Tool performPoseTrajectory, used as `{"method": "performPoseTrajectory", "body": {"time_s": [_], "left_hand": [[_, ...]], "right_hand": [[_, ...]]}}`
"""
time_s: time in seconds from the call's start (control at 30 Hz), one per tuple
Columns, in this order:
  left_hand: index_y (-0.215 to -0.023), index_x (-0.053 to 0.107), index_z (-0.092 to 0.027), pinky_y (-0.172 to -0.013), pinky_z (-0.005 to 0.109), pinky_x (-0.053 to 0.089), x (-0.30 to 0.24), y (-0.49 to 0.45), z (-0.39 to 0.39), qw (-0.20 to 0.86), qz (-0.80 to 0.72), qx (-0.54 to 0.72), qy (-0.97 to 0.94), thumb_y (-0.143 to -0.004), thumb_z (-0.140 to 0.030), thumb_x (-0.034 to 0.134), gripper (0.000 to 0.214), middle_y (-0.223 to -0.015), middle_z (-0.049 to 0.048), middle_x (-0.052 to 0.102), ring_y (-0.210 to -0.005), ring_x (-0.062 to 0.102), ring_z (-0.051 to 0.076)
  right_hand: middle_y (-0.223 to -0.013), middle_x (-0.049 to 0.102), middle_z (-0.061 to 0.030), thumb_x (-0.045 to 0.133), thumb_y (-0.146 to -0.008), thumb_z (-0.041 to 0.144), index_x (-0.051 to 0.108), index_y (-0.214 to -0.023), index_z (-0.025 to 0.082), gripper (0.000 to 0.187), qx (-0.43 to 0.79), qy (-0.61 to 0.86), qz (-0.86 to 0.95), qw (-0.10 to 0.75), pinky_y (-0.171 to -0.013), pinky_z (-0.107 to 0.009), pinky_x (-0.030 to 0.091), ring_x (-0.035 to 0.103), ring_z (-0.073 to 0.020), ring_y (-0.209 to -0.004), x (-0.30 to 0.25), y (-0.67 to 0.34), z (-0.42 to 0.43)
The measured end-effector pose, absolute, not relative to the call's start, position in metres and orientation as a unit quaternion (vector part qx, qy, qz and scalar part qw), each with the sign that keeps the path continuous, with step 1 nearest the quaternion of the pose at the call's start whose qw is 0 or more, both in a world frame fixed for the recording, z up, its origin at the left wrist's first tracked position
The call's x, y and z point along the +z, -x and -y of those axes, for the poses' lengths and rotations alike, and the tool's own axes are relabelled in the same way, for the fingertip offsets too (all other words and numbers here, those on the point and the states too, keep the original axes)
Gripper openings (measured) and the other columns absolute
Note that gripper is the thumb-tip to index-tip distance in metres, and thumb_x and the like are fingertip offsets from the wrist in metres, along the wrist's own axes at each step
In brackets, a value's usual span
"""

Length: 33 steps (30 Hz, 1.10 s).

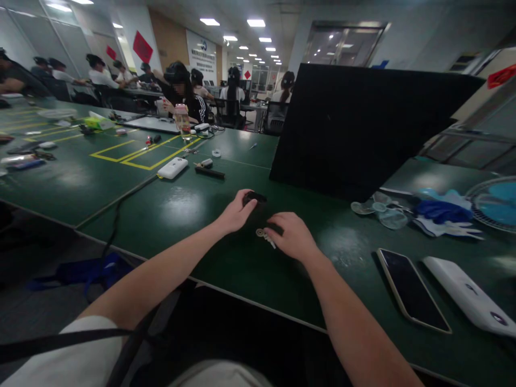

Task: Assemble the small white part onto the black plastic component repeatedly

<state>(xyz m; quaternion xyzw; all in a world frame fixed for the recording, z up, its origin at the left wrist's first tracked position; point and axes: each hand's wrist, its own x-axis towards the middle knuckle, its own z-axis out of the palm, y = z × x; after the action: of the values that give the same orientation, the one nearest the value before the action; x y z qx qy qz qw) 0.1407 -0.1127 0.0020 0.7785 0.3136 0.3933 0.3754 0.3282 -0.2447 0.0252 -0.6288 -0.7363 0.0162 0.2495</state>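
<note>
Clasping a dark object [258,198], left hand [237,211] curled, right hand [293,235] half-open at pale pieces [260,233]

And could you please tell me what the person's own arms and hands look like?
The left hand and right hand are ungloved, and both forearms are bare. A white sleeve shows at the left, crossed by a dark strap.

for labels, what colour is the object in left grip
The object is black, seen in the head view.
</note>
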Motion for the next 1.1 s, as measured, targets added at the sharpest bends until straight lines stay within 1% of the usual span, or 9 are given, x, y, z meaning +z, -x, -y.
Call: {"method": "performPoseTrajectory", "body": {"time_s": [0.07,0.2,0.3,0.47,0.57,0.67,0.87,0.97,1.1], "left_hand": [[-0.129,0.051,-0.017,-0.105,0.042,0.045,-0.002,-0.123,0.102,0.320,-0.335,0.395,-0.794,-0.096,-0.041,0.051,0.041,-0.125,0.0124,0.063,-0.116,0.060,0.025],[-0.129,0.052,-0.017,-0.101,0.044,0.047,-0.005,-0.106,0.097,0.254,-0.378,0.356,-0.816,-0.092,-0.042,0.057,0.045,-0.123,0.0137,0.063,-0.114,0.060,0.027],[-0.134,0.049,-0.020,-0.094,0.042,0.051,-0.004,-0.106,0.101,0.269,-0.371,0.311,-0.833,-0.089,-0.040,0.061,0.051,-0.122,0.0121,0.065,-0.107,0.064,0.027],[-0.131,0.053,-0.026,-0.082,0.038,0.053,-0.003,-0.110,0.114,0.289,-0.344,0.237,-0.861,-0.081,-0.031,0.067,0.052,-0.107,0.0071,0.071,-0.092,0.069,0.024],[-0.129,0.055,-0.027,-0.078,0.036,0.054,-0.002,-0.112,0.122,0.310,-0.316,0.219,-0.870,-0.079,-0.031,0.067,0.051,-0.101,0.0045,0.072,-0.086,0.070,0.022],[-0.126,0.057,-0.025,-0.077,0.036,0.055,0.000,-0.114,0.126,0.331,-0.285,0.212,-0.874,-0.078,-0.037,0.069,0.051,-0.100,0.0046,0.073,-0.087,0.071,0.022],[-0.125,0.058,-0.023,-0.081,0.038,0.056,-0.002,-0.117,0.127,0.344,-0.280,0.225,-0.867,-0.077,-0.041,0.071,0.052,-0.101,0.0065,0.074,-0.090,0.072,0.023],[-0.126,0.058,-0.024,-0.080,0.038,0.056,-0.003,-0.117,0.126,0.347,-0.289,0.221,-0.864,-0.078,-0.040,0.071,0.052,-0.101,0.0063,0.074,-0.090,0.072,0.023],[-0.124,0.059,-0.025,-0.079,0.037,0.056,-0.001,-0.116,0.126,0.343,-0.295,0.221,-0.864,-0.078,-0.039,0.070,0.049,-0.102,0.0059,0.074,-0.090,0.072,0.023]], "right_hand": [[-0.124,0.068,-0.0086,0.065,-0.088,0.049,0.071,-0.116,0.026,0.037,0.030,0.609,0.767,0.200,-0.099,-0.047,0.045,0.058,-0.0303,-0.118,0.020,-0.310,0.242],[-0.120,0.070,-0.0072,0.061,-0.092,0.036,0.071,-0.114,0.027,0.027,0.045,0.616,0.767,0.173,-0.097,-0.048,0.048,0.063,-0.0284,-0.111,0.011,-0.299,0.238],[-0.115,0.072,-0.0065,0.060,-0.092,0.029,0.070,-0.116,0.027,0.027,0.054,0.642,0.738,0.199,-0.091,-0.046,0.052,0.066,-0.0270,-0.105,0.011,-0.306,0.239],[-0.112,0.072,-0.0064,0.058,-0.094,0.035,0.068,-0.110,0.026,0.022,0.047,0.674,0.668,0.312,-0.082,-0.043,0.055,0.066,-0.0258,-0.100,0.024,-0.307,0.245],[-0.115,0.072,-0.0071,0.057,-0.095,0.038,0.068,-0.097,0.025,0.017,0.033,0.657,0.666,0.352,-0.088,-0.046,0.053,0.064,-0.0272,-0.108,0.030,-0.300,0.244],[-0.115,0.072,-0.0053,0.058,-0.095,0.035,0.070,-0.091,0.025,0.016,0.035,0.624,0.704,0.338,-0.096,-0.048,0.050,0.062,-0.0264,-0.115,0.028,-0.295,0.239],[-0.124,0.071,-0.0022,0.057,-0.096,0.033,0.074,-0.106,0.029,0.020,0.045,0.597,0.736,0.315,-0.106,-0.049,0.044,0.058,-0.0247,-0.124,0.020,-0.301,0.233],[-0.132,0.065,-0.0054,0.058,-0.094,0.039,0.073,-0.111,0.027,0.026,0.024,0.623,0.711,0.325,-0.101,-0.051,0.047,0.056,-0.0276,-0.124,0.021,-0.308,0.235],[-0.110,0.069,-0.0085,0.059,-0.093,0.044,0.076,-0.096,0.025,0.026,0.000,0.669,0.671,0.319,-0.084,-0.048,0.052,0.061,-0.0282,-0.104,0.022,-0.315,0.239]]}}
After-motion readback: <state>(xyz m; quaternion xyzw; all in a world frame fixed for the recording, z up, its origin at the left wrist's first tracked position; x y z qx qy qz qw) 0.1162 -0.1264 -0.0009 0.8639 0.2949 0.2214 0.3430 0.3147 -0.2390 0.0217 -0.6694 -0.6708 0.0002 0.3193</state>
